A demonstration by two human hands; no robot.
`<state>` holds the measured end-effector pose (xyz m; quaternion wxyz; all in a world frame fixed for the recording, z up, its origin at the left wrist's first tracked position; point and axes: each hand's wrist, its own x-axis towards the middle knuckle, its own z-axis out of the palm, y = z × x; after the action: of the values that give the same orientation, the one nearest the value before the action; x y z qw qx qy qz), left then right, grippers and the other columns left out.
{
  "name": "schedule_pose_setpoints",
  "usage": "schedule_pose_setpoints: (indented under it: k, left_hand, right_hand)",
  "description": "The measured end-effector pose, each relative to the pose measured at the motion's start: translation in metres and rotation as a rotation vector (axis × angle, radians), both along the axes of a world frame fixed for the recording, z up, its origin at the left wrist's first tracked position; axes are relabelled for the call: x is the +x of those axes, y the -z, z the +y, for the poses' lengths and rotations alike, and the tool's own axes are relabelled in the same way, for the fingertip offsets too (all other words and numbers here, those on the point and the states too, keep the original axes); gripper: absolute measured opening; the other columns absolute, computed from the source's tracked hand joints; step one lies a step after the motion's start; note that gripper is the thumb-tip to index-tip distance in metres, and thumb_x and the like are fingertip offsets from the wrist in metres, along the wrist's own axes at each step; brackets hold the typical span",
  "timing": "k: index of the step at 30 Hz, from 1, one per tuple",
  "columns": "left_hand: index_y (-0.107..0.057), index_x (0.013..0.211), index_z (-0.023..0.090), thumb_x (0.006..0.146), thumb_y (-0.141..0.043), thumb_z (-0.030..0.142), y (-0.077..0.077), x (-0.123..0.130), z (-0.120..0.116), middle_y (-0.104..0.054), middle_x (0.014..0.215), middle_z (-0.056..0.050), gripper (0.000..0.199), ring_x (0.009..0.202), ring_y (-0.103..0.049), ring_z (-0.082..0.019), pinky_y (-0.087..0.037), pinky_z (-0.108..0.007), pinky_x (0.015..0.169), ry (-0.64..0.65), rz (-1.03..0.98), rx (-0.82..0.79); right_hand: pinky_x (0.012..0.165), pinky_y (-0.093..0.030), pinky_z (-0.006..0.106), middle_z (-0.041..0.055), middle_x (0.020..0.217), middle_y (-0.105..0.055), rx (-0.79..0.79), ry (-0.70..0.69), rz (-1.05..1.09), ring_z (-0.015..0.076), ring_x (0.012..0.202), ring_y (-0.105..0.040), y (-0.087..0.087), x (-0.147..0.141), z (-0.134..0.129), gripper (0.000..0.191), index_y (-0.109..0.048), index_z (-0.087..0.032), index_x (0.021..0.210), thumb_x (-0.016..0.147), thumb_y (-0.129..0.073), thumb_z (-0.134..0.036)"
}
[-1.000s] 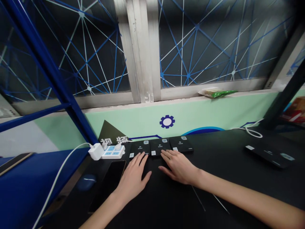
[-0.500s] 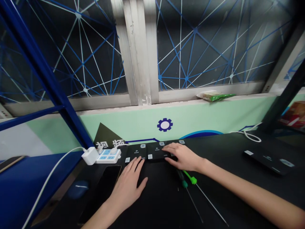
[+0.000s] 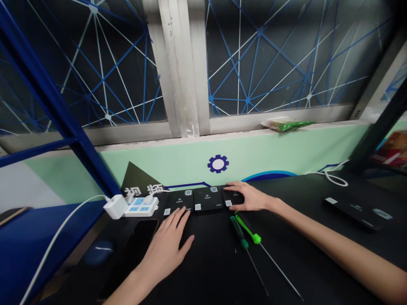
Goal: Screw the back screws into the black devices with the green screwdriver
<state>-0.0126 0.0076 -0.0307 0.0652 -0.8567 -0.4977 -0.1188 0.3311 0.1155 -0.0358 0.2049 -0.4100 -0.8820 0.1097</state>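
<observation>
Three flat black boxes with white labels stand in a row against the wall: a left box [image 3: 179, 199], a middle box [image 3: 207, 200] and a right box [image 3: 229, 197]. My right hand [image 3: 249, 197] spans the right box, thumb at its front edge and fingers over its far side, covering part of it. Stretched out flat, my left hand [image 3: 170, 241] has its fingertips at the front edge of the left box. In front of my right hand lie a dark green screwdriver [image 3: 239, 233] and a bright green screwdriver [image 3: 251, 231], their long shafts pointing towards me.
A white power strip [image 3: 141, 207] with a plugged-in charger [image 3: 116, 206] is left of the boxes. A black phone [image 3: 136, 245] and a blue mouse [image 3: 99, 252] lie by my left arm. Another black box [image 3: 358, 212] and a white cable [image 3: 337, 180] are at right.
My right hand has moved right from the middle box to the right box, uncovering the screwdriver handles. My left hand stays at the left box. The view has shifted slightly.
</observation>
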Motion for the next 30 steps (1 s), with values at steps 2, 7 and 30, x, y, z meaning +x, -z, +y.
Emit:
schedule_pose_setpoints:
  k: [2, 7, 30]
  left_hand:
    - [-0.032, 0.151, 0.023, 0.098, -0.047, 0.045, 0.0, 0.0, 0.0, -0.038, 0.155, -0.009, 0.059, 0.139, -0.037, -0.034, -0.043, -0.054, 0.104, 0.004, 0.005, 0.007]
    - [-0.033, 0.151, 0.023, 0.098, -0.047, 0.044, 0.0, 0.0, 0.001, -0.038, 0.155, -0.009, 0.059, 0.14, -0.037, -0.034, -0.043, -0.053, 0.105, 0.018, -0.001, 0.014]
    - [-0.043, 0.145, 0.025, 0.103, -0.037, 0.029, -0.005, -0.004, 0.008, -0.049, 0.148, -0.005, 0.043, 0.135, -0.045, -0.028, -0.042, -0.05, 0.106, 0.044, -0.007, 0.045]
  right_hand:
    - [0.11, -0.033, 0.056, 0.0145, 0.15, -0.043, -0.012, -0.003, -0.006, 0.0379, 0.134, -0.043, -0.001, 0.002, 0.002, 0.08, -0.053, -0.026, 0.14, 0.072, -0.071, -0.064]
    - [0.106, -0.036, 0.054, 0.0124, 0.143, -0.049, -0.041, -0.019, 0.02, 0.0367, 0.128, -0.048, -0.004, 0.002, 0.006, 0.077, -0.058, -0.03, 0.135, 0.067, -0.076, -0.063]
    - [0.1, -0.037, 0.05, 0.0131, 0.131, -0.053, 0.014, -0.16, 0.109, 0.0325, 0.113, -0.05, -0.039, -0.084, -0.088, 0.081, -0.068, -0.028, 0.126, 0.054, -0.083, -0.061]
